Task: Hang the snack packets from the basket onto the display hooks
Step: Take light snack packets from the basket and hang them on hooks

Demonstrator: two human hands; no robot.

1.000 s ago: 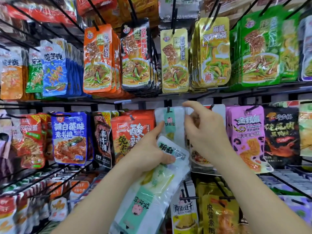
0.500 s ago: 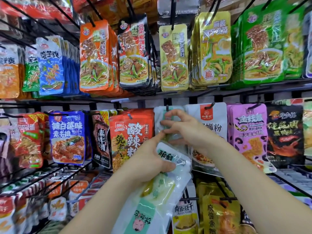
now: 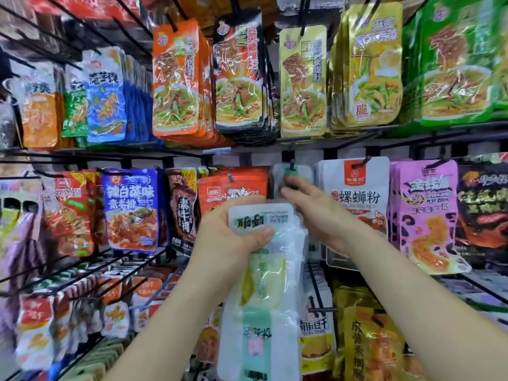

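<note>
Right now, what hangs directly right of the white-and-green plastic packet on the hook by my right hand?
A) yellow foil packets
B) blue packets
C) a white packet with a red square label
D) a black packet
C: the white packet with a red square label hangs just right of the hooked white-and-green plastic packet by the right hand; the left hand grips the stack of white-and-green packets.

Left hand [image 3: 231,237] grips a stack of white-green packets [image 3: 264,284], thumb across the top one. Right hand [image 3: 321,215], fingers extended, fingertips at a matching packet [image 3: 301,176] hung on a black hook [image 3: 292,163].
</note>
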